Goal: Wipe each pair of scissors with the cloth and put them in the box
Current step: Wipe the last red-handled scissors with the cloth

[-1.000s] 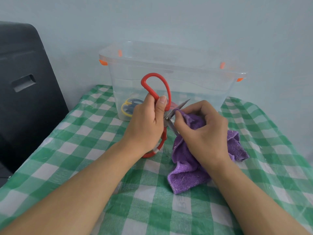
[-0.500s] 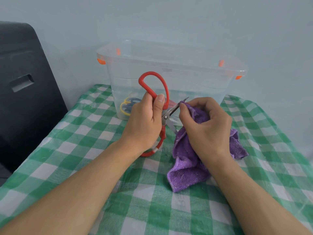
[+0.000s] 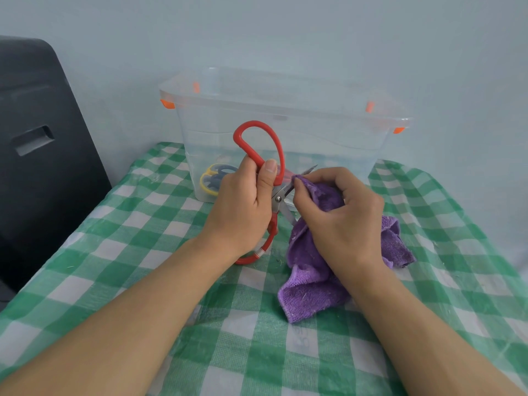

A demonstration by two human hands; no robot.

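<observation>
My left hand grips the red-handled scissors by the handles, blades spread open and pointing right. My right hand pinches the purple cloth round the upper blade, whose tip sticks out above my fingers. The rest of the cloth hangs down onto the table. Behind my hands stands the clear plastic box with orange clips. Inside it, at the lower left, lies a pair of yellow and blue scissors.
A green and white checked tablecloth covers the table. A black chair back stands at the left, close to the table edge. A pale wall rises just behind the box.
My right hand has slid the cloth up along the upper blade toward its tip. The left hand keeps its hold on the scissors.
</observation>
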